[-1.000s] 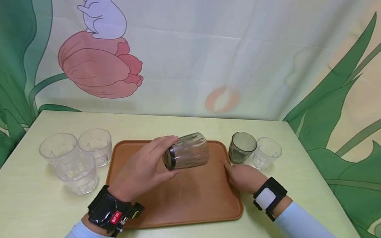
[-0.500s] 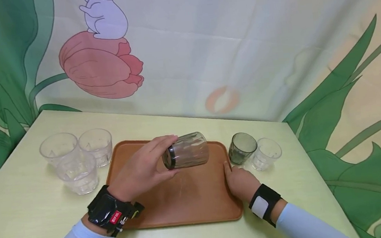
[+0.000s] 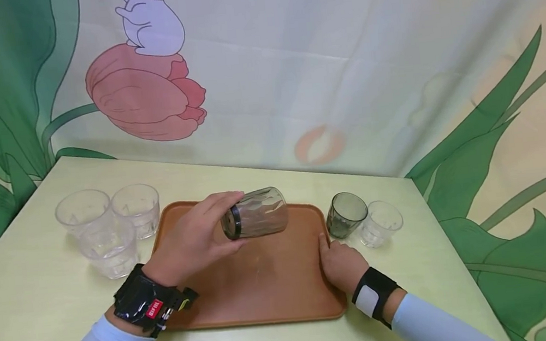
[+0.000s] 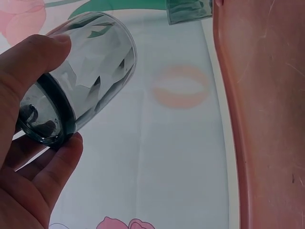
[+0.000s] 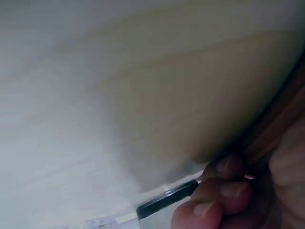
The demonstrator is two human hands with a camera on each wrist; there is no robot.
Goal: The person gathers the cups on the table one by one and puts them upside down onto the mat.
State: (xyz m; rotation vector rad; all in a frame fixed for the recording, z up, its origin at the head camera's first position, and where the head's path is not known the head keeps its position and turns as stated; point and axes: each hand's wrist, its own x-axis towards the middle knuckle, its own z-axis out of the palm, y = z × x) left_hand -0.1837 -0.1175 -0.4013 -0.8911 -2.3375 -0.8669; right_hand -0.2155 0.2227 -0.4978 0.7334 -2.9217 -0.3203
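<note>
My left hand (image 3: 193,238) grips a smoky grey drinking glass (image 3: 259,213) near its dark, thick base. The glass lies on its side in the air above the brown tray (image 3: 260,292), its mouth pointing right. In the left wrist view, thumb and fingers stand on opposite sides of the glass (image 4: 97,67). My right hand (image 3: 343,265) holds the tray's right rim, with several curled fingers (image 5: 233,191) beside the rim in the right wrist view. Just beyond that hand, a second smoky glass (image 3: 346,215) and a clear glass (image 3: 380,223) stand upright on the table.
Left of the tray, clear glasses stand close together: one at the front (image 3: 110,249), one at the back left (image 3: 81,211) and one at the back right (image 3: 137,211). A patterned curtain (image 3: 255,84) hangs behind the pale table (image 3: 29,304).
My left hand and the smoky glass have shifted slightly left. My right hand has moved a little left and turned on the tray's rim, its wrist lower. The standing glasses stay put.
</note>
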